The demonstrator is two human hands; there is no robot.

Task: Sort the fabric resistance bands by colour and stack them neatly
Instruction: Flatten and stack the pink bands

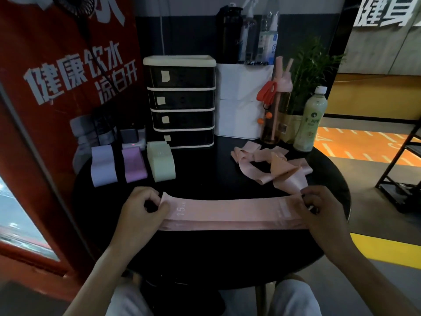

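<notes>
Left hand [145, 207] and right hand [319, 207] each pinch an end of the flattened pink bands [232, 214]; soft, light, limp fabric, best held at the folded ends.

Black round table [216, 252]: 3 folded stacks [134, 166], pink pile [262, 159], flat pink bands [232, 213], drawer unit [181, 101]
</notes>
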